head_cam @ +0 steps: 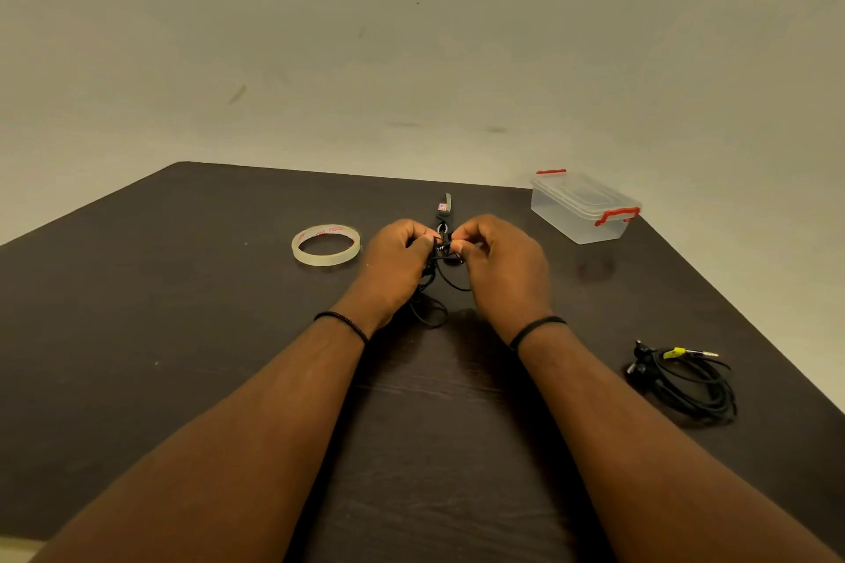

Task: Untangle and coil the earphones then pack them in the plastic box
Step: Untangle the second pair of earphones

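Head cam: my left hand [397, 256] & right hand [496, 258] both pinch the tangled earphones [441, 270] at mid-table, fingers curled tight on the knot, prob. so I can tease strands apart while loose loops hang toward me. Plastic box [583, 208] sits far right, lid on, within reach for packing. A 2nd black cable bundle [686, 377] lies near right. Tape roll [325, 244] is to the left. Small tool [444, 208] behind my hands is partly hidden; can't ID it.
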